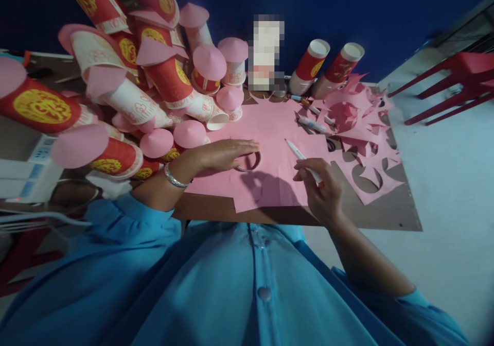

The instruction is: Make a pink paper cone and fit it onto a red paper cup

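Note:
My left hand (pixel 227 153), with a silver bangle at the wrist, lies over a thin dark-edged ring (pixel 253 163) on the pink paper (pixel 278 124). Its fingers stretch across the ring's upper rim and the thumb is at the left side, so the ring is held against the sheet. Part of the ring is hidden under the hand. In my right hand (pixel 323 189) is a white marker pen (pixel 296 149), gripped near its red end. The pen's tip points up and left, to the right of the ring and seemingly above the paper.
Paper-cup towers (pixel 165 78) with pink cone tops crowd the left of the table (pixel 401 207). Two cup stacks (pixel 312 63) stand at the back right. Beside them lie pink paper scraps (pixel 358 114) with round holes and several markers (pixel 314 124). A red stool (pixel 463 78) stands beyond.

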Tool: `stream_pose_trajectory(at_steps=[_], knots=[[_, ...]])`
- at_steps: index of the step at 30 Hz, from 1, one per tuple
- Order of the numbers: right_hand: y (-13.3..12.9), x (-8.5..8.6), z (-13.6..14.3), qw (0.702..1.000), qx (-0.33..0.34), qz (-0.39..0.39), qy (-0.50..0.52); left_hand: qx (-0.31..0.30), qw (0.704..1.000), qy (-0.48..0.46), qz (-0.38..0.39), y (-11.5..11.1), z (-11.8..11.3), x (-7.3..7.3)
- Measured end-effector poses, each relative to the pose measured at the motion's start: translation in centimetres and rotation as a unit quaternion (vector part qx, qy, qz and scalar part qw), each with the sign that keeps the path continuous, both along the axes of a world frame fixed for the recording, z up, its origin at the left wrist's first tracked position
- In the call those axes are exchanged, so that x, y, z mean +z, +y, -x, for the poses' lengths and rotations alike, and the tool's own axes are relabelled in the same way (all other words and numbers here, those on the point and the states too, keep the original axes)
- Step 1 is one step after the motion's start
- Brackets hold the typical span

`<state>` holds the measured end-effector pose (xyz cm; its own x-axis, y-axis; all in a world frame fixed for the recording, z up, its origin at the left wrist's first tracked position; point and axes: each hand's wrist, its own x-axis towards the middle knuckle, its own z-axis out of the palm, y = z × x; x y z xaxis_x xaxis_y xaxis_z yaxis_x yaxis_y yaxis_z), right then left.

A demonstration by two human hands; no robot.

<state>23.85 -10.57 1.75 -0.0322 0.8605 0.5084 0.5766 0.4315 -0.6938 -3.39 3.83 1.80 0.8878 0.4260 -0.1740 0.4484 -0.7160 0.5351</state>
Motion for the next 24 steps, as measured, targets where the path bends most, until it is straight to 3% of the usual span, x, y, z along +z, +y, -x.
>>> stream_pose_trajectory(at_steps=[8,11,17,20,24], knots=[[-0.3,-0.1,0.1,0.999,0.021,0.031,-0.001,0.005,1.0,-0.022,-0.001,0.6,-0.1,0.0],[-0.4,0.0,0.2,0.999,0.022,0.032,-0.005,0.044,0.997,-0.063,-0.028,0.3,0.1,0.7],[-0.6,-0.4,-0.1,1.0,-0.007,0.029,0.001,0.218,0.953,-0.182,-0.101,-3.9,2.0,2.9],[-0.6,-0.6,-0.1,0.999,-0.026,0.033,0.003,0.253,0.942,-0.18,-0.124,-6.4,3.3,2.3],[-0.3,-0.5,0.4,0.999,-0.033,0.036,0.01,0.267,0.941,-0.13,-0.16,-9.0,4.8,0.2]])
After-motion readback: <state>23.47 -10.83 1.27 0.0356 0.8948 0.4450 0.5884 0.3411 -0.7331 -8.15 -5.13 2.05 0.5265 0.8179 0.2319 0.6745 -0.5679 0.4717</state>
